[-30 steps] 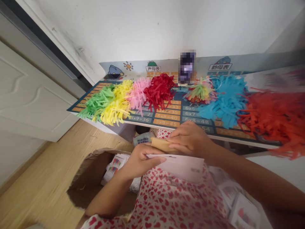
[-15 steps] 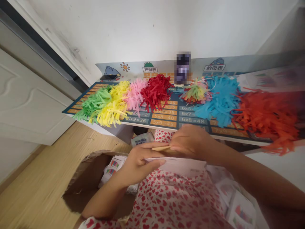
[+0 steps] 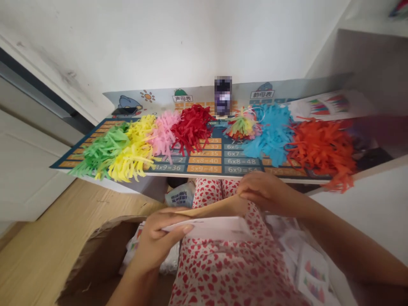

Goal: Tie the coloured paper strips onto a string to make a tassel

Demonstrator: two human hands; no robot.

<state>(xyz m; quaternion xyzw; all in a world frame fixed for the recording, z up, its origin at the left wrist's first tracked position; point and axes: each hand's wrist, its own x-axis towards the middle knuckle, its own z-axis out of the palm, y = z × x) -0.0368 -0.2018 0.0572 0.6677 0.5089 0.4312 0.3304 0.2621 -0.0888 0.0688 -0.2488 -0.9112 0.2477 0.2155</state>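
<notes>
My left hand (image 3: 167, 236) is closed around a flat white card or packet (image 3: 216, 227), with the thumb on top. The same hand also holds one end of a tan, paper-like strip (image 3: 213, 207). Pinched at the strip's far end, my right hand (image 3: 267, 193) is just in front of the table edge. Between the two hands the strip runs taut over my lap, above the white piece. The fingertips of my right hand are partly hidden.
Fringed paper bunches in green (image 3: 105, 146), yellow (image 3: 134, 148), pink (image 3: 164, 131), red (image 3: 194, 127), blue (image 3: 270, 134) and orange (image 3: 325, 148) lie along the table (image 3: 204, 169). A cardboard box (image 3: 86, 255) stands at lower left; printed packets (image 3: 314, 272) lie at lower right.
My hands have moved apart, and a much longer length of the tan strip now shows between them. The left hand keeps its hold on the white piece. The camera view has shifted.
</notes>
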